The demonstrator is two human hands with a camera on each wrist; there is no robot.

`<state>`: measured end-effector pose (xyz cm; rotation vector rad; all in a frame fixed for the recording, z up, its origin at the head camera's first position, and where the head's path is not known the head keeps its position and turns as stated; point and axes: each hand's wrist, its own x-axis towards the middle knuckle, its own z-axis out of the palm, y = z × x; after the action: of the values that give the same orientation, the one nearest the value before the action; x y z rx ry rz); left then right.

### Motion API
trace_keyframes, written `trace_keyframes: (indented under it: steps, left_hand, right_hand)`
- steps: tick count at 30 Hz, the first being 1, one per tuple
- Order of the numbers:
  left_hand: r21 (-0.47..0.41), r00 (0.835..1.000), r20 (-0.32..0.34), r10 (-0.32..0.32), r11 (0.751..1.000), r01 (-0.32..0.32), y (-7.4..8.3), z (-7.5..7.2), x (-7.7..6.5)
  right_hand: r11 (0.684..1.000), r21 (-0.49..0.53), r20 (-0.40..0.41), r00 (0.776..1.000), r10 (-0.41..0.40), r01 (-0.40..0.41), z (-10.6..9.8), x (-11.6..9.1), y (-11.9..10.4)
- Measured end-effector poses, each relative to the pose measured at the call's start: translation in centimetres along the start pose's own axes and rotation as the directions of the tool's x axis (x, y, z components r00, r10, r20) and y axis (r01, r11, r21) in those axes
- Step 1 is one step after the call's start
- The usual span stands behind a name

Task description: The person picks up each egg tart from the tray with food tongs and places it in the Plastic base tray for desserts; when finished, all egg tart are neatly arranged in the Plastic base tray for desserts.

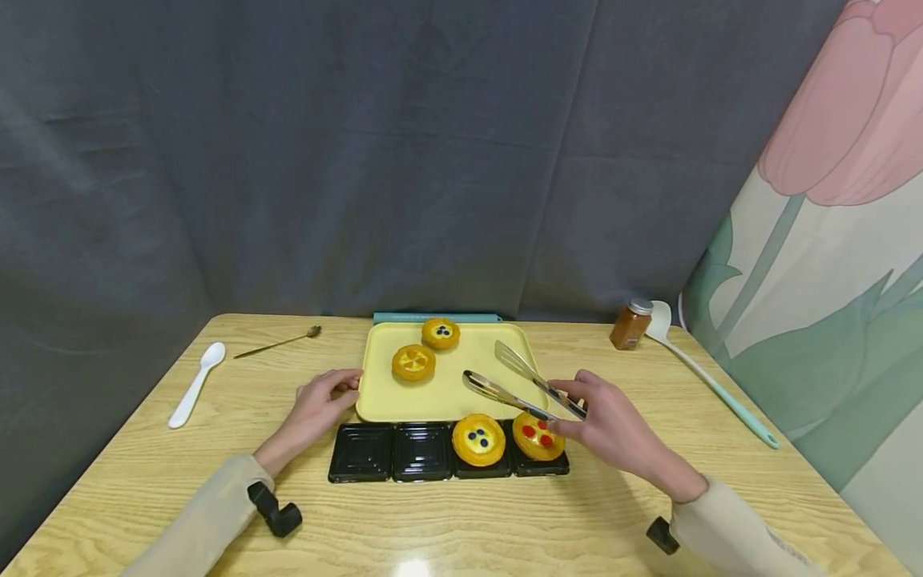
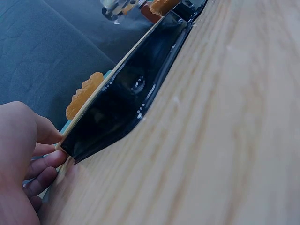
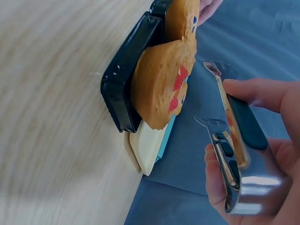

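My left hand (image 1: 320,405) is at the left edge of a yellow tray (image 1: 461,401), its thumb and fingers pinching the rim in the left wrist view. On the tray sit an egg tart with orange pieces (image 1: 414,363) and a tart with blueberries (image 1: 441,333). My right hand (image 1: 613,425) holds metal tongs (image 3: 246,122), their tips apart with nothing between them, above the tray's right part. In front lies a black sectioned container (image 1: 360,453); its right sections hold a blueberry tart (image 1: 479,440) and a red-topped tart (image 1: 537,442), partly behind the right hand's fingertips.
Left on the wooden table lie a white spoon (image 1: 193,386) and a thin dark spoon (image 1: 277,345). A teal bar (image 1: 436,318) lies behind the tray. At the right are a brown jar with a metal lid (image 1: 630,325) and a long spatula with a mint handle (image 1: 721,391).
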<state>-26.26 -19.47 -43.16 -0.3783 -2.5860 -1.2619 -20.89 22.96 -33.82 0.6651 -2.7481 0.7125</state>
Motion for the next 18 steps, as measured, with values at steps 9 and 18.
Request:
trace_keyframes:
  steps: [9,18]
  left_hand:
    - [0.006,1.000,0.003,0.002,1.000,-0.002,0.0,0.0,0.1]
    - [0.008,1.000,0.003,0.009,1.000,-0.009,0.0,0.0,0.1]
  right_hand:
    - [1.000,-0.008,0.010,1.000,0.004,-0.004,0.6,2.3,0.3]
    - [1.000,-0.018,0.042,0.999,0.015,-0.014,1.3,4.3,0.6]
